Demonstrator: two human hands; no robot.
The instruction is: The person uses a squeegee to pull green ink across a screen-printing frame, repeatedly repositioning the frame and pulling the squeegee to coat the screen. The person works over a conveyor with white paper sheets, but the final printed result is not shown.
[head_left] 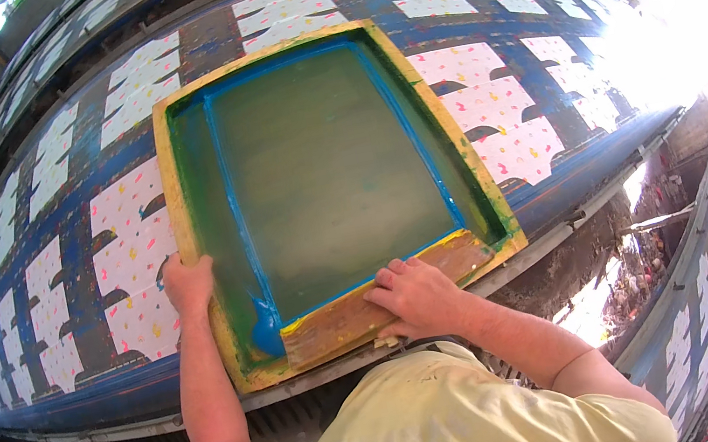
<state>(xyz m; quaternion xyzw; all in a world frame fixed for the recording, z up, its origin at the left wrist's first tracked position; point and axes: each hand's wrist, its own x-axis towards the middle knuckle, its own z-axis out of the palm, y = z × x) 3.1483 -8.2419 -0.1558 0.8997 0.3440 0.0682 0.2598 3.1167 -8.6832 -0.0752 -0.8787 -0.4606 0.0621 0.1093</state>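
Observation:
A large screen printing frame (172, 172) with yellow-green wooden sides lies on the long table in front of me. Its greenish mesh (317, 171) is bordered by blue ink lines, and a thicker blob of blue ink (267, 326) sits in the near left corner. My left hand (188, 283) is closed round the frame's left side, near its front. Across the near end, inside the frame, lies a wide wooden squeegee (335, 327) with a yellow-stained edge. My right hand (419, 296) grips it right of its middle; the fingers curl over its top edge.
Several white cut fabric pieces (501, 114) with small coloured prints lie in rows on the dark blue table (434, 32). A metal rail (619, 165) runs along its near edge. Another table with white pieces (704, 301) stands at the lower right, beyond a gap with debris.

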